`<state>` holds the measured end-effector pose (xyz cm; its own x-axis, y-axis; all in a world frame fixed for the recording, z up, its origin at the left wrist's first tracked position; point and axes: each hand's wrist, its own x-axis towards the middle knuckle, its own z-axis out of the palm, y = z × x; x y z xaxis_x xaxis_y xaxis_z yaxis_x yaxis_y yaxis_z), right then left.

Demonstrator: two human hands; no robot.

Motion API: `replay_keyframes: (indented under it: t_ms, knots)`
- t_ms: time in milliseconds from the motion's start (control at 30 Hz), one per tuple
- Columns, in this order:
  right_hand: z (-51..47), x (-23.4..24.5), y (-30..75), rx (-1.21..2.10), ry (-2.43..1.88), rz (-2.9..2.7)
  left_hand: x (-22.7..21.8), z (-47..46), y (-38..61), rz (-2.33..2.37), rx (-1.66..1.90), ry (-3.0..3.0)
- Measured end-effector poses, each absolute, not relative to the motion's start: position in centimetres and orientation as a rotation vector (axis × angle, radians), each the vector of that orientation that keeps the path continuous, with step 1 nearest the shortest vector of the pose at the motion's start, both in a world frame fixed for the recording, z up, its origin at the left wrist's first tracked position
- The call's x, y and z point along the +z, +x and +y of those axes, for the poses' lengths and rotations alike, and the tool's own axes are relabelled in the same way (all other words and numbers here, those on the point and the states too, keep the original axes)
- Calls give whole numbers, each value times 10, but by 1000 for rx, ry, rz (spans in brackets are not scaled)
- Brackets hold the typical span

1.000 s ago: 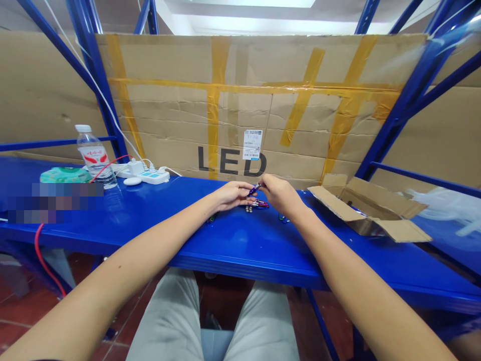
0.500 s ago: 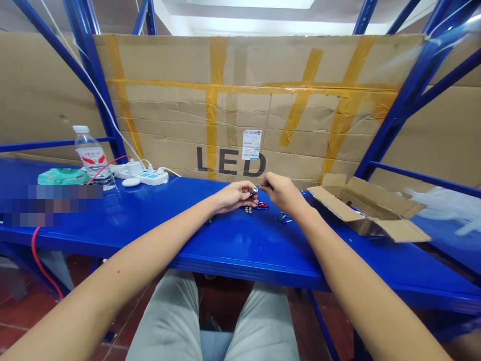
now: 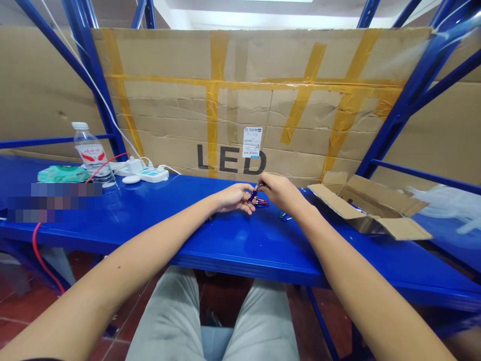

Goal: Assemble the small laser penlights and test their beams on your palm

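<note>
My left hand [image 3: 233, 198] and my right hand [image 3: 280, 193] meet above the blue steel bench [image 3: 240, 245]. Between their fingertips, a small purple metal clip [image 3: 254, 193] stands tilted, held by both. Just below it, a red-and-purple metal clip [image 3: 262, 202] lies on the bench, close to my right hand. A green metal clip [image 3: 284, 216] rests beyond my right wrist. Partly hidden by my left hand is a small dark item [image 3: 211, 217].
An open cardboard box [image 3: 366, 205] stands on the bench to the right. At the left are a power strip [image 3: 152, 175], a water bottle [image 3: 92, 155] and a green tissue pack [image 3: 58, 174]. A taped cardboard sheet [image 3: 259, 100] stands behind the bench.
The purple clip has come back into view between my fingertips and tilts more. The small silver pieces on the bench are now hidden behind my left hand.
</note>
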<state>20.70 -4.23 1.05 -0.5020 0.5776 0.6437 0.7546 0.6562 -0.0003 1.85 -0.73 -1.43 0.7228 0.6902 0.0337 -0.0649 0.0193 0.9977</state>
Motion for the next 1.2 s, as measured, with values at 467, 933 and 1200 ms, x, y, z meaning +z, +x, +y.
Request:
replay_keyframes:
  t_ms: [467, 933, 1200]
  knots:
    - [-43, 6, 201, -409, -1156, -2234, -13, -10, 18, 584, 623, 1498]
    - [-42, 10, 210, -1, -906, -2004, -10, -9, 16, 548, 697, 1425]
    - [-34, 5, 211, 429, -915, -1890, -14, -5, 16, 501, 632, 1449]
